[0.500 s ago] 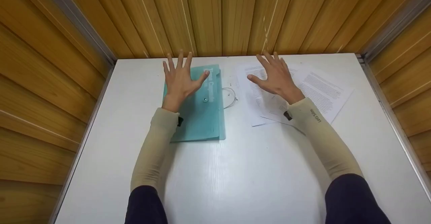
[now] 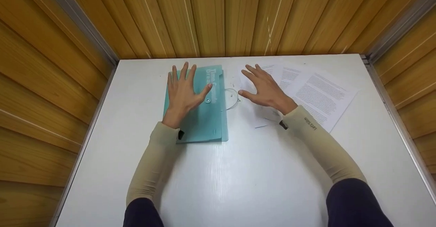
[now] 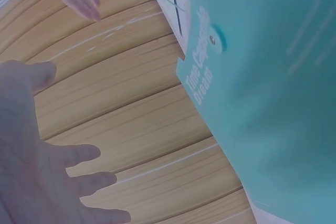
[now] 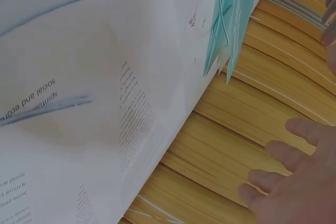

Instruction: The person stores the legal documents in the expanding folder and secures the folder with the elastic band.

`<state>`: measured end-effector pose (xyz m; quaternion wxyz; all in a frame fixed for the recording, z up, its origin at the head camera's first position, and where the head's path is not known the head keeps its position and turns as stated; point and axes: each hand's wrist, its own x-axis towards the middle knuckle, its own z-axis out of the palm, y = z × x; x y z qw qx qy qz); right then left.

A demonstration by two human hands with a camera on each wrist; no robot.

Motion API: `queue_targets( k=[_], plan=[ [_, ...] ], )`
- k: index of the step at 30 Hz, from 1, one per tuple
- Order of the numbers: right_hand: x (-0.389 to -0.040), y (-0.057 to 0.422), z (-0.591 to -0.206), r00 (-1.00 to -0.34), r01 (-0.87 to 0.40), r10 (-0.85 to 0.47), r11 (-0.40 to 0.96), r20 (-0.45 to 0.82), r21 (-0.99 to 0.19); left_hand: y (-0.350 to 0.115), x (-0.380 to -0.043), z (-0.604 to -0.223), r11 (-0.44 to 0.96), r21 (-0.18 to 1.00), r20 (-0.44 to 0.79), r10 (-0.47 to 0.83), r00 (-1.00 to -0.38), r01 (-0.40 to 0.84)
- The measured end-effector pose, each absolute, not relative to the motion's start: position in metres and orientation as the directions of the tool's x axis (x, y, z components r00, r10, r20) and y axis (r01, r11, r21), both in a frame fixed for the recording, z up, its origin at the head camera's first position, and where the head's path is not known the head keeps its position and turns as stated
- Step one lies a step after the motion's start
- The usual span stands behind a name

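Note:
A teal plastic document folder lies flat on the white table, with white lettering, a round button and a thin string looping off its right edge. Over its upper left part my left hand hovers, fingers spread and holding nothing. To the right, my right hand hangs over printed sheets of paper, its fingers extended and thumb apart, nothing in its grasp. The sheets are fanned out and overlap one another; the hand and forearm hide part of them. In the left wrist view the folder fills the right side.
The white table is bounded at the back and sides by wood-patterned panels, with metal strips at the corners. The string lies between the folder and the papers.
Both hands have moved back a little toward the person, and the right hand has also shifted left. More of the folder's lettering and the printed sheets shows now.

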<state>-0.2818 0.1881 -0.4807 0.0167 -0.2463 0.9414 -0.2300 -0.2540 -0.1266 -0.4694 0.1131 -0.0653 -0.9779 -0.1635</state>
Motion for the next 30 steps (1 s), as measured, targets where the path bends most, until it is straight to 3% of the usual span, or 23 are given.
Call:
queue_targets(
  k=[18,30],
  plan=[
    [-0.281,0.151,-0.519,-0.777,-0.593,-0.628,0.714,0.034,-0.371,-0.105,-0.213,-0.518,0.947,0.248,0.145,0.175,-0.974,0.207],
    [-0.279,0.138,-0.53,-0.701,-0.639,-0.703,0.694,-0.121,-0.333,-0.09,-0.187,-0.528,0.913,0.329,0.105,0.219,-0.97,0.242]
  ],
)
